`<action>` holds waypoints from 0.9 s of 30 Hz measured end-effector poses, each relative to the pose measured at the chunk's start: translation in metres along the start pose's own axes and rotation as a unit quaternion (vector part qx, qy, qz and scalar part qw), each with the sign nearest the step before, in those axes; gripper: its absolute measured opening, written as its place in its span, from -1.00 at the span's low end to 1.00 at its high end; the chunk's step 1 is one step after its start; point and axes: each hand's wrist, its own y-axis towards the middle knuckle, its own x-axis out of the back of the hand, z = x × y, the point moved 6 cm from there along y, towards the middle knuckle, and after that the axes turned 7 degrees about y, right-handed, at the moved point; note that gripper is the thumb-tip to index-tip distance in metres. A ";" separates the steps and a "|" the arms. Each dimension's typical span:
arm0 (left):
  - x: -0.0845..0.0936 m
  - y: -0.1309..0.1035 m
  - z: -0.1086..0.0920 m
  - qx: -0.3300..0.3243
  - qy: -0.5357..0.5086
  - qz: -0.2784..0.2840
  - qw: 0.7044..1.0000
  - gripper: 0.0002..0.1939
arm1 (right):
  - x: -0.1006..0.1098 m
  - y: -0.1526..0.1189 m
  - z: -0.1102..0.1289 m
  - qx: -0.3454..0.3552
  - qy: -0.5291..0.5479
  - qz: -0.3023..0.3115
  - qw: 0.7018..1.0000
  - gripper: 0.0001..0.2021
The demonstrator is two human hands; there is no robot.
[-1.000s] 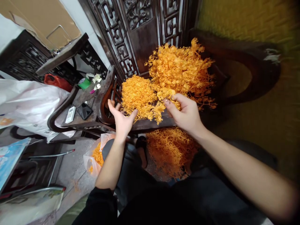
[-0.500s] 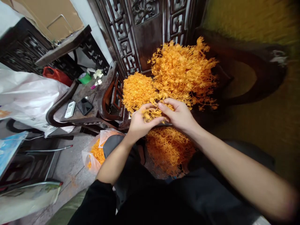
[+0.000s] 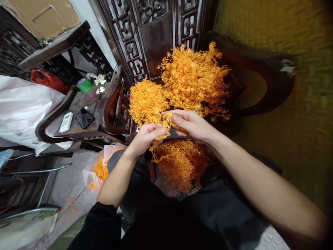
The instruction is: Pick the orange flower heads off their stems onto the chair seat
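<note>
Apparently orange sprig [image 3: 166, 121] btwn both hands' grip [image 3: 162, 131].

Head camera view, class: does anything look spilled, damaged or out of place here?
Orange specks mark the grey floor near the plastic bag, possibly spilled bits. On the right, a pale patch interrupts the dark chair arm; whether worn or stuck on, I cannot tell.

Left hand [image 3: 148, 137] and right hand [image 3: 194, 125] close together, both gripping an orange sprig [image 3: 165, 123]. Small orange heap [image 3: 148, 100] beside larger orange bunch [image 3: 195, 80] on dark wooden seat. Orange stem pile [image 3: 183, 163] lies below, between the legs. Phone [image 3: 84, 118] beside white remote [image 3: 66, 122].
</note>
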 end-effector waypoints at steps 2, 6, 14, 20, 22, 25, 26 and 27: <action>-0.001 -0.001 0.002 0.015 0.005 0.015 1.000 -0.64 | -0.002 0.001 0.000 0.000 -0.001 -0.003 1.000 -0.57; 0.005 -0.003 0.005 0.034 0.032 0.004 0.999 -0.60 | -0.004 -0.001 0.001 -0.009 -0.032 -0.010 0.999 -0.58; 0.012 0.004 -0.003 0.029 0.054 -0.048 0.997 -0.49 | 0.012 0.001 -0.001 0.031 -0.020 -0.199 0.979 -0.57; 0.014 0.012 -0.004 0.044 0.035 -0.044 0.997 -0.49 | 0.007 0.009 -0.004 0.043 0.052 -0.213 0.975 -0.63; 0.020 0.007 -0.003 0.054 0.035 -0.029 0.998 -0.51 | 0.024 0.007 0.005 0.052 0.094 -0.229 0.968 -0.69; 0.037 -0.007 -0.001 0.061 0.025 -0.026 0.998 -0.56 | 0.066 -0.004 0.028 0.105 0.147 -0.283 0.942 -0.67; 0.043 -0.012 -0.001 0.056 0.016 -0.035 0.998 -0.58 | 0.077 -0.010 0.036 0.134 0.147 -0.299 0.933 -0.67; 0.048 -0.015 -0.001 0.048 0.006 -0.044 0.998 -0.60 | 0.082 -0.014 0.039 0.132 0.131 -0.302 0.935 -0.75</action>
